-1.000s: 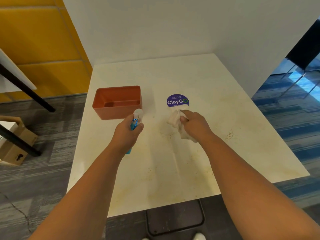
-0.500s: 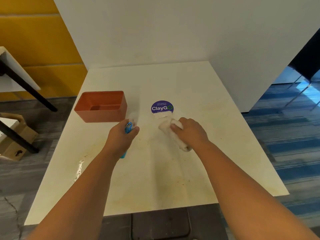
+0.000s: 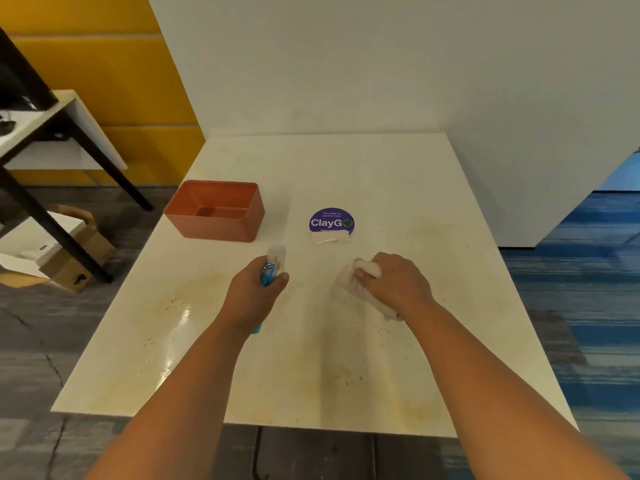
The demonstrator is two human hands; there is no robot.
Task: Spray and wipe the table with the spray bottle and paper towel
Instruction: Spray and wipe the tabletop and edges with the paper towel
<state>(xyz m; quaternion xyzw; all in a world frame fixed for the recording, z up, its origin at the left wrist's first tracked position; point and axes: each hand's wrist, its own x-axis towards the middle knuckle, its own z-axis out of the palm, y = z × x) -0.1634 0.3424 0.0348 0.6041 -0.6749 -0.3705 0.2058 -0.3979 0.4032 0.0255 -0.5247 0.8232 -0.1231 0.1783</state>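
While over table [image 3: 450, 209], left hand [image 3: 251, 299] round spray bottle [image 3: 273, 263].

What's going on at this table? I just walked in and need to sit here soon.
A person is cleaning the table. Their left hand holds a spray bottle upright above the tabletop, and their right hand presses a crumpled paper towel onto the surface near a purple sticker. Yellowish stains and wet patches show on the near half, so it isn't finished. An orange bin sits at the left side.
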